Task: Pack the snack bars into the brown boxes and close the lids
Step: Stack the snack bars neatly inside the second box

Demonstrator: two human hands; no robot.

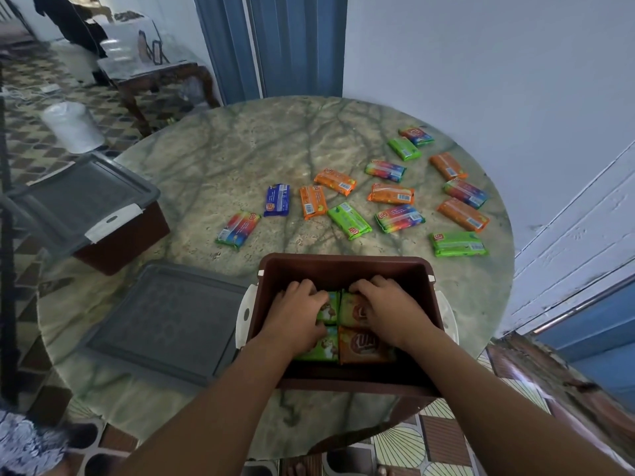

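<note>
Pale blue walls and a patterned tiled floor surrounded the round, green-veined marble table (240, 149) on which the packing went on. At its near edge stood the open brown plastic box (343, 269), pulled close so both arms could reach straight down into it. Inside lay green and orange wrapped snack bars (364, 348), side by side in flat rows, apparently to fill the floor evenly. The left hand (295, 317) pressed on the green bars with curled fingers; whether its grip held one could not be told. The right hand (388, 310) lay likewise over an orange bar, its grip equally unclear. Just left of the box rested its grey lid (165, 321), kept within reach for closing. Beyond lay the loose scattered bars (350, 219), still unpacked. At the far left sat a second brown box with its grey lid on (86, 207).
</note>
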